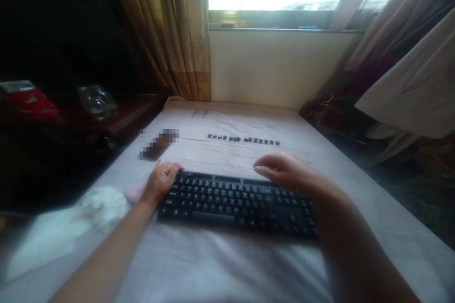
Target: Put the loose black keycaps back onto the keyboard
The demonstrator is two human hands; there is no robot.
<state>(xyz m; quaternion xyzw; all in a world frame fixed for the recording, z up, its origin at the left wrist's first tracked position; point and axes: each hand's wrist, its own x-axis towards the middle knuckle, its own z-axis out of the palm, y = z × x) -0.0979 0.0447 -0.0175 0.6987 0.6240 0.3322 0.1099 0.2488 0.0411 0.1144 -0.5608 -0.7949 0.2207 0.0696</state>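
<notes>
A black keyboard (216, 199) lies across the cloth-covered surface in front of me. My left hand (161, 181) is closed on its upper left corner, with a small orange bit showing beside the fingers. Over the keyboard's upper right part is my right hand (284, 169), fingers drawn together and pointing left. Anything between those fingertips is too small or blurred to make out. Beyond the keyboard, small dark pieces that look like keycaps (261, 141) lie in a row, with a gap near the middle. My right forearm hides the keyboard's right end.
A pixelated brown item (158, 146) lies left of the row. Crumpled white cloth (104, 206) sits by my left forearm. A clear glass jar (97, 102) and a red box (30, 100) stand on dark furniture at left. Clothes (412, 75) hang at right, beside the window.
</notes>
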